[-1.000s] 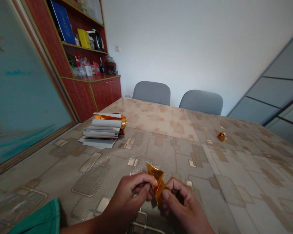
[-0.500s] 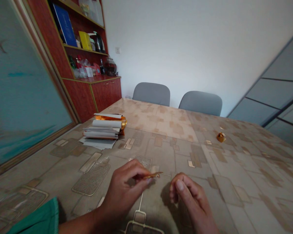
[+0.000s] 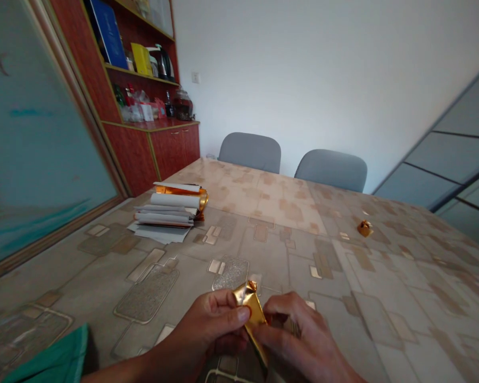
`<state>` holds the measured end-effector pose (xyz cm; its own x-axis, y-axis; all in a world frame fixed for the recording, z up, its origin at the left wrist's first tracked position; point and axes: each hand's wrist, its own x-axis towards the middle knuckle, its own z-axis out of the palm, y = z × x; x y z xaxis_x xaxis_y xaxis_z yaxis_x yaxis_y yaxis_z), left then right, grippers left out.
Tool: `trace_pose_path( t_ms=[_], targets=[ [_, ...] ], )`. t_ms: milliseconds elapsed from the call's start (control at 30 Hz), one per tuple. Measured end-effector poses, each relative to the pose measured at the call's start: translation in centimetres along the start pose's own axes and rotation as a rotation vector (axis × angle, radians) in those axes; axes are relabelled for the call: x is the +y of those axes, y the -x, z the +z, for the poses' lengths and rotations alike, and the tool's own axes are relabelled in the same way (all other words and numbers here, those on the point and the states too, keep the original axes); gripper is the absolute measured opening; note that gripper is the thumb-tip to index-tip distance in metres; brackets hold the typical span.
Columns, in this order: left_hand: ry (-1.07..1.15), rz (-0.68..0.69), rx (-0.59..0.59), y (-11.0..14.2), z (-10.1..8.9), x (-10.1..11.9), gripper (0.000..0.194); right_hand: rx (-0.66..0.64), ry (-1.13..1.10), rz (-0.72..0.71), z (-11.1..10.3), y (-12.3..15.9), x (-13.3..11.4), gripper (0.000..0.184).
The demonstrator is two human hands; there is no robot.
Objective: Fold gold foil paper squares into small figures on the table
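And there it was: the left hand [image 3: 209, 324] and the right hand [image 3: 299, 335], fingers clamped from both sides on a folded strip of shiny gold foil [image 3: 252, 319], right over the patterned beige tabletop [image 3: 287, 255], with a small crumpled gold foil piece [image 3: 364, 229] sitting well off to the right!

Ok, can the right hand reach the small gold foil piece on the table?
Probably: nothing lies between the right hand and the small gold foil piece, but that hand grips the gold foil strip.

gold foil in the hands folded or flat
Folded: the gold foil shows creased layers and a bent tip, held between the left hand and the right hand.
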<state>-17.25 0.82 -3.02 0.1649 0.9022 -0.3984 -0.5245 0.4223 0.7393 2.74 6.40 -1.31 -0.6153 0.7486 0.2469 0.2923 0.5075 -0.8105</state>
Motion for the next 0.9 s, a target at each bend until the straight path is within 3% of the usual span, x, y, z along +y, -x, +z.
trace_pose_path(
  t_ms=[67, 233, 367, 500, 600, 767, 900],
  targets=[
    [0.001, 0.012, 0.003, -0.2, -0.1, -0.5, 0.037, 0.014, -0.002, -0.008, 0.1, -0.1, -0.1, 0.005],
    [-0.007, 0.046, -0.012, -0.3, -0.1, -0.8, 0.041, -0.149, 0.103, -0.24, -0.7, 0.0, -0.6, 0.018],
    [0.007, -0.001, -0.087, 0.2, 0.3, 0.0, 0.035, -0.127, 0.098, -0.337, -1.1, -0.1, -0.5, 0.016],
    [0.04, -0.012, -0.132, 0.7, 0.7, 0.7, 0.028, -0.127, 0.175, -0.341, -1.4, -0.1, -0.7, 0.015],
    [0.021, 0.0, -0.121, 0.6, 0.6, 0.6, 0.026, -0.139, 0.244, -0.377, -1.6, -0.1, -1.1, 0.014],
    [-0.021, 0.021, -0.094, 0.4, 0.1, 0.2, 0.025, -0.098, 0.372, -0.497, -1.7, -0.2, -0.2, 0.031],
    [-0.052, 0.02, -0.083, 0.3, -0.1, -0.1, 0.028, -0.065, 0.355, -0.501, -1.4, -0.2, 0.8, 0.022]
  ],
)
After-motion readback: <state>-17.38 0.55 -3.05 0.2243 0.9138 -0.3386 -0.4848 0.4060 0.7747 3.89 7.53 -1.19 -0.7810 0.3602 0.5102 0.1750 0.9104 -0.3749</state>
